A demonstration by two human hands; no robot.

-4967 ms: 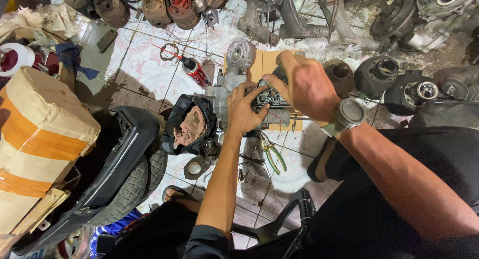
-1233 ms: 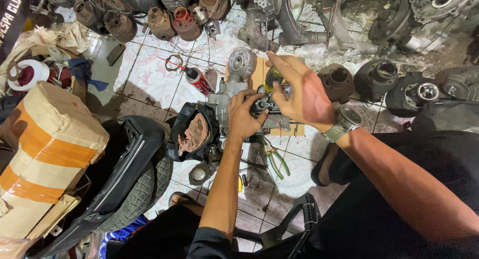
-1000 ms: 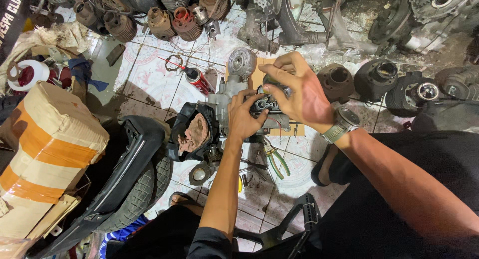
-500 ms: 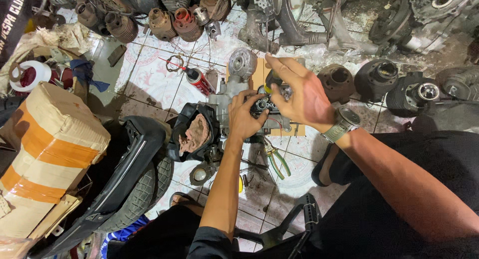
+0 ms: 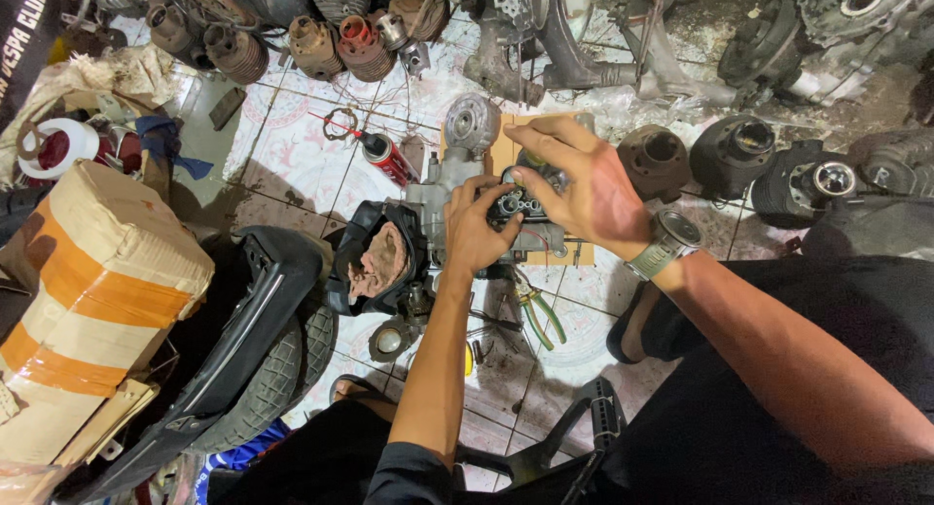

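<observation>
A grey metal engine block (image 5: 449,184) sits on the tiled floor in front of me. My left hand (image 5: 474,233) grips a small dark part (image 5: 518,205) on top of the engine. My right hand (image 5: 584,186), with a metal wristwatch (image 5: 669,240) on the wrist, reaches over the same part, its fingertips pinching at the part's upper edge. A round grey cover (image 5: 471,124) stands at the engine's far end.
Green-handled pliers (image 5: 537,315) lie on the floor below the hands. A red spray can (image 5: 389,159) lies to the left. Rusty cylinders (image 5: 341,40) line the far edge, more engine parts (image 5: 749,155) sit right. A taped carton (image 5: 92,301) and a tyre (image 5: 282,369) are left.
Both hands stay on the small dark part; my right fingers have shifted slightly along its top. The view has moved a little.
</observation>
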